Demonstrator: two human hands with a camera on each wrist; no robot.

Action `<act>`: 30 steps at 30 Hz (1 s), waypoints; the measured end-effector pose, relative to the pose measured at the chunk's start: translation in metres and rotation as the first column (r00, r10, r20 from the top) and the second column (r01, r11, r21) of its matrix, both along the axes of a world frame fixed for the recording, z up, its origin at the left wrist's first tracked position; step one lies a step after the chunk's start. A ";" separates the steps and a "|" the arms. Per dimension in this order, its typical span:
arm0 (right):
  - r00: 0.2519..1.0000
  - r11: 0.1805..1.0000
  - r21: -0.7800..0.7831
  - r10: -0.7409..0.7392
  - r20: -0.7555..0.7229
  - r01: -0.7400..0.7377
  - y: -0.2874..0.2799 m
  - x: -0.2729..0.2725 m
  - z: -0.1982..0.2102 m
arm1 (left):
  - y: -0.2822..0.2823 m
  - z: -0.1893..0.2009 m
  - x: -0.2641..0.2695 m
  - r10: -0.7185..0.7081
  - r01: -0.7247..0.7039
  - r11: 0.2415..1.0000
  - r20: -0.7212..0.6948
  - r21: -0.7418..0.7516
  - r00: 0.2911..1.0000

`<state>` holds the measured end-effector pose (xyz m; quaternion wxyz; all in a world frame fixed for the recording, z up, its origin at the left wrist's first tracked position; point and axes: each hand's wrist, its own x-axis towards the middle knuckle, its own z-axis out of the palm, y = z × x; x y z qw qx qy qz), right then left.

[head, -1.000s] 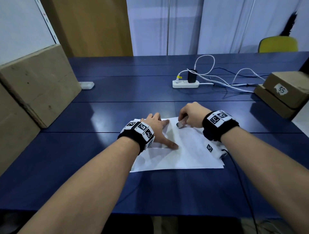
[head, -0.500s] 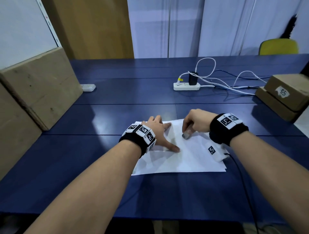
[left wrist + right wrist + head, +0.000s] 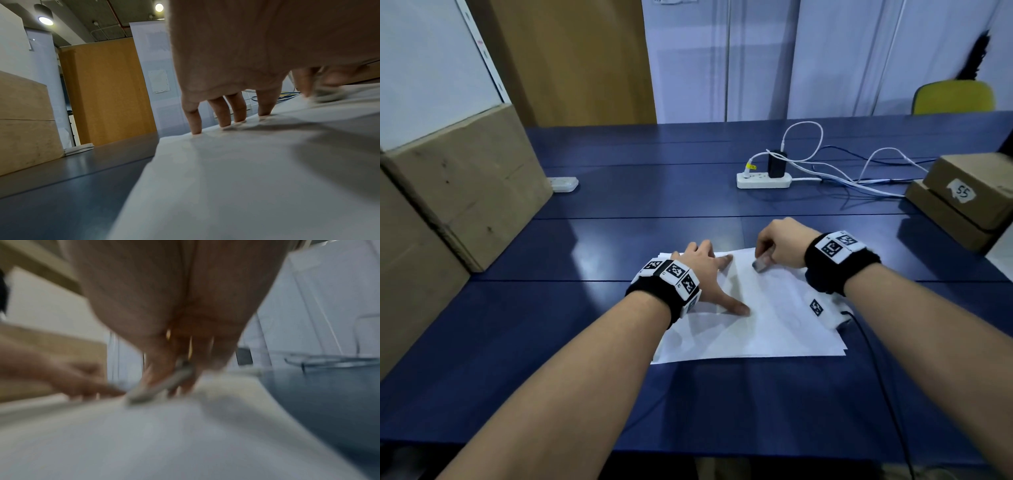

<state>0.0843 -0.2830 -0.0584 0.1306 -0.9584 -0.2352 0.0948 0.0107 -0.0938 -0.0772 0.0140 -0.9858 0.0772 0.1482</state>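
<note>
A white sheet of paper point(image 3: 763, 329) lies on the blue table point(image 3: 619, 394) in front of me. My left hand point(image 3: 705, 270) lies flat on the sheet's left part, fingers spread and fingertips point(image 3: 195, 128) pressing it down. My right hand point(image 3: 779, 248) is at the sheet's far edge and pinches a small grey-white eraser point(image 3: 759, 265) whose end touches the paper. The right wrist view, blurred, shows the eraser point(image 3: 162, 386) between thumb and fingers against the paper point(image 3: 185, 443). The left wrist view shows the eraser point(image 3: 327, 95) at the far right.
Large cardboard boxes point(image 3: 465, 185) stand along the left side. A white power strip point(image 3: 763, 180) with a black plug and trailing cables lies at the back. Two stacked small boxes point(image 3: 962, 198) sit at the right. A small white object point(image 3: 563, 183) lies by the left boxes.
My right hand with the eraser slid toward me on the paper, then back toward the far edge. The left hand stayed pressed on the sheet.
</note>
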 end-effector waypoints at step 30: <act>0.997 0.999 0.008 0.052 -0.058 -0.052 -0.005 -0.012 -0.001 | 0.000 -0.001 0.001 0.007 -0.007 1.000 -0.012 0.010 1.000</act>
